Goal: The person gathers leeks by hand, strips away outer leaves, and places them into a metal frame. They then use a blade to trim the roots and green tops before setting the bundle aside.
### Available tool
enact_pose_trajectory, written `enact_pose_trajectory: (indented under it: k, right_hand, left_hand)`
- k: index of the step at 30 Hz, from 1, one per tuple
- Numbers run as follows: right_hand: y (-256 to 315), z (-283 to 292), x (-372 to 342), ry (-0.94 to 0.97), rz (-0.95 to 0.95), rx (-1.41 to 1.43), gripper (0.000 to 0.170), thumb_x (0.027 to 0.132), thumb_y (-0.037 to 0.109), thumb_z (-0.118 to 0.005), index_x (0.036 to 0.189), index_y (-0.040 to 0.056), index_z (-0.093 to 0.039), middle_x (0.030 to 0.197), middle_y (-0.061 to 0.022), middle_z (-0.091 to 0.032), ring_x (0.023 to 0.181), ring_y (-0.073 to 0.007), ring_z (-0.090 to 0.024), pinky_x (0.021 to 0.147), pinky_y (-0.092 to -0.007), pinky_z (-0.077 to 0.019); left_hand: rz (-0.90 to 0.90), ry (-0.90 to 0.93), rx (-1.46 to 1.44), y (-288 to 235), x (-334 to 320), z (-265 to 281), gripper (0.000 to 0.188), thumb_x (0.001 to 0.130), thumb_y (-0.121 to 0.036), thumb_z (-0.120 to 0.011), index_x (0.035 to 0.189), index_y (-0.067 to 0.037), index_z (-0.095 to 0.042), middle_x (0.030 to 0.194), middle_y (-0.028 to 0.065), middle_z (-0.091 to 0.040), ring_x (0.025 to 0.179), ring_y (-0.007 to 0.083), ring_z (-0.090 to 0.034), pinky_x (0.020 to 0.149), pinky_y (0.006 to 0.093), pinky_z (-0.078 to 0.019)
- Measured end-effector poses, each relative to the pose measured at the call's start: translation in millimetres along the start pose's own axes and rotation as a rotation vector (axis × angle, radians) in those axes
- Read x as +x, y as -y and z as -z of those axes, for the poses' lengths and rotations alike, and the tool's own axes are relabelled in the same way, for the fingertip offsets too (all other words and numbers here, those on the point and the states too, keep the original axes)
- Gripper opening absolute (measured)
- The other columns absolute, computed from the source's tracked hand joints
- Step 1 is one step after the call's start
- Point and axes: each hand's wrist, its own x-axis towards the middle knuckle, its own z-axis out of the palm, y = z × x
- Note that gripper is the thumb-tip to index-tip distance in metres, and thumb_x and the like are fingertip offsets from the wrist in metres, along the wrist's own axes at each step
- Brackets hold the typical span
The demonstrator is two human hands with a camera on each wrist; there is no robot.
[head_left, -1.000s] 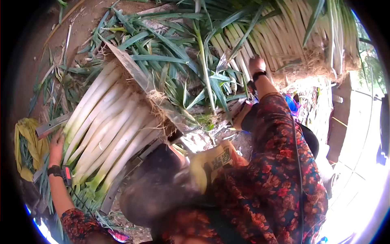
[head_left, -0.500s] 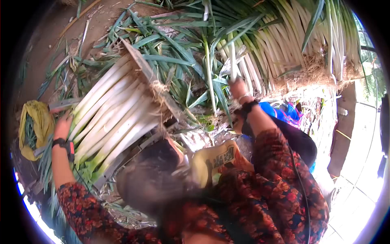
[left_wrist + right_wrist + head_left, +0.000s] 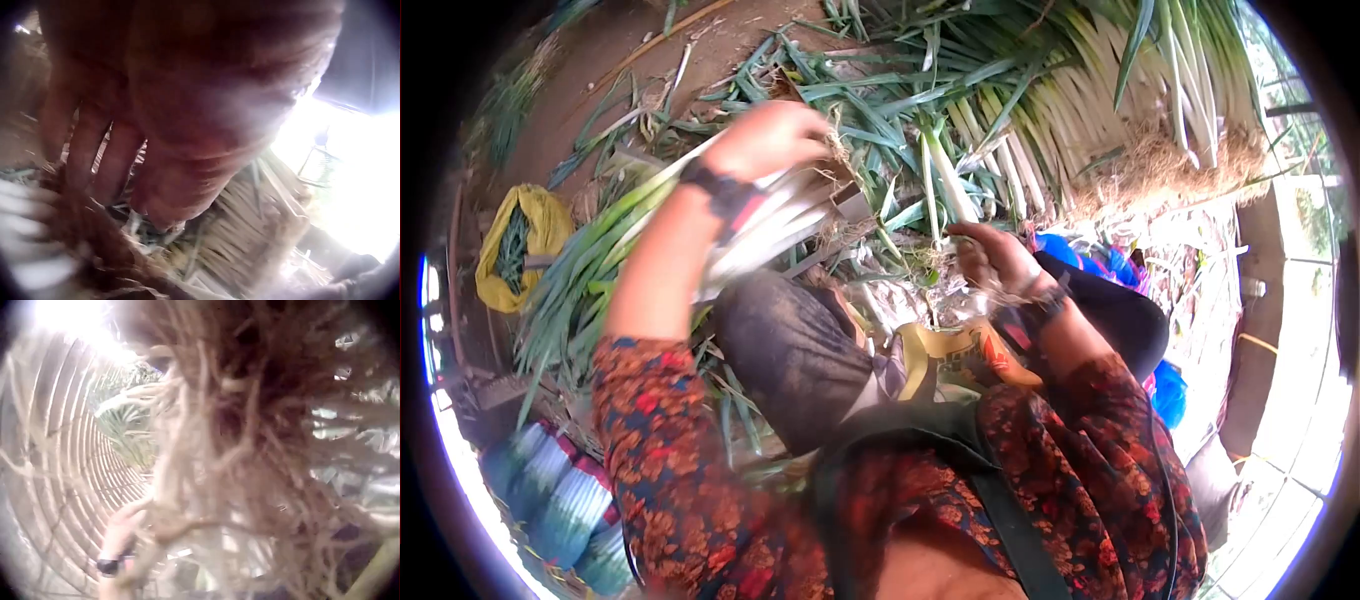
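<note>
My right hand grips a leek near its root end, and the stalk slants up and away from the fingers. In the right wrist view its tangled roots fill most of the picture and hide the fingers. My left hand, blurred, is above the root end of a stack of white leeks. The left wrist view shows this hand's fingers pointing down, slightly spread, close over brown roots, with nothing held between them.
A big row of leeks with bushy roots lies at the back right. Loose green leaves cover the ground behind the stack. A yellow bag stands at the left. My knee is just in front of the stack.
My left hand has moved from the leafy side of the stack up and right to its root end. The right hand has taken a leek from the row and drawn it toward me.
</note>
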Motion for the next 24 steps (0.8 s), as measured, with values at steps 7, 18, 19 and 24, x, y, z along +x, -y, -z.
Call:
enact_pose_trajectory:
  k: [7,18,19,24]
  right_hand:
    - [-51.4,-51.1,-159.5,0.054,0.275,-0.544,0.061,0.086,0.038,-0.064,0.131,0.0007,-0.045,0.076,0.0047,-0.049,0.058,-0.0037,-0.044,0.047,-0.0180,-0.0355]
    - [-54.9,-62.7,-111.0,-0.271,0.478,-1.262,0.021,0.091,0.020,-0.064,0.103,0.0030,-0.060,0.071,-0.0024,-0.058,0.056,-0.0064,-0.052,0.050,-0.0233,-0.0431]
    - [-55.1,-67.2,-85.3,-0.366,0.699,-1.473,0.019,0.090,0.019,-0.065,0.102,0.0040,-0.061,0.074,-0.0062,-0.059,0.062,-0.0100,-0.057,0.054,-0.0286,-0.0465]
    - [-52.6,-170.2,8.6,-0.080,1.259,-1.733,0.032,0.087,0.015,-0.066,0.117,0.0081,-0.057,0.103,-0.0182,-0.063,0.090,-0.0387,-0.062,0.075,-0.0424,-0.0518]
  left_hand:
    - [-0.357,-0.105,0.191,-122.1,38.6,-89.0,0.038,0.075,-0.005,-0.068,0.112,-0.016,-0.063,0.103,0.0055,-0.060,0.115,0.0236,-0.054,0.111,0.0553,-0.0289]
    - [-0.032,-0.076,0.460,-40.0,-26.1,-28.7,0.012,0.068,-0.029,-0.072,0.077,-0.021,-0.070,0.072,0.0003,-0.067,0.076,0.0214,-0.067,0.095,0.0470,-0.0413]
    - [0.023,-0.127,0.434,-23.1,-44.5,-19.2,0.012,0.068,-0.028,-0.072,0.077,-0.020,-0.070,0.071,0.0012,-0.066,0.075,0.0220,-0.066,0.095,0.0474,-0.0412]
    - [0.404,-0.289,0.546,42.0,-168.0,33.0,0.020,0.072,-0.034,-0.074,0.078,-0.016,-0.068,0.075,0.0052,-0.066,0.079,0.0255,-0.065,0.084,0.0430,-0.0421]
